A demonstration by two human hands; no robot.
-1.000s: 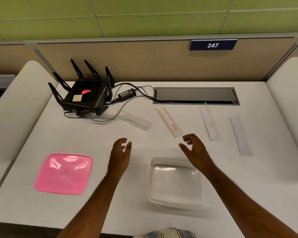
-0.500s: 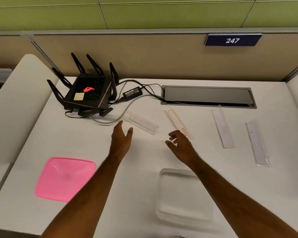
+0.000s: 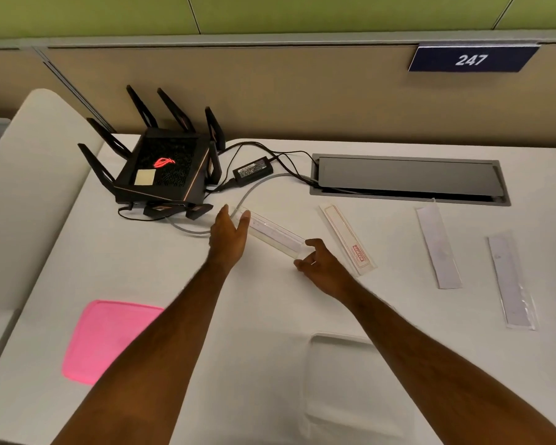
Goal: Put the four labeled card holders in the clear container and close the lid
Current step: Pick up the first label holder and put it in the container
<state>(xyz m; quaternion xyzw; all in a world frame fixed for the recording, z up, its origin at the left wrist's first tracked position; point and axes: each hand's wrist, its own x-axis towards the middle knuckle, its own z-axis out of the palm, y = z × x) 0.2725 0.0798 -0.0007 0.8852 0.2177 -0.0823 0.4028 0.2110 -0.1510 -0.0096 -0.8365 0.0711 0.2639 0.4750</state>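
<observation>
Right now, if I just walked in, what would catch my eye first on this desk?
Probably the two hands: the left hand and right hand sit at opposite ends of a clear card holder mid-desk. Next, the black router with its glowing red logo at the back left, and the bright pink lid front left.

The worktop (image 3: 148, 271) is finished in plain white; the lid (image 3: 106, 342) is coloured solid pink; the container (image 3: 341, 340) is rendered clear and colourless; the red-printed card holder (image 3: 347, 240) is marked with a red outline and a red label block; the router (image 3: 164, 170) is finished in black with a glowing red emblem; the sign (image 3: 471, 59) is dark blue with white numerals.
</observation>
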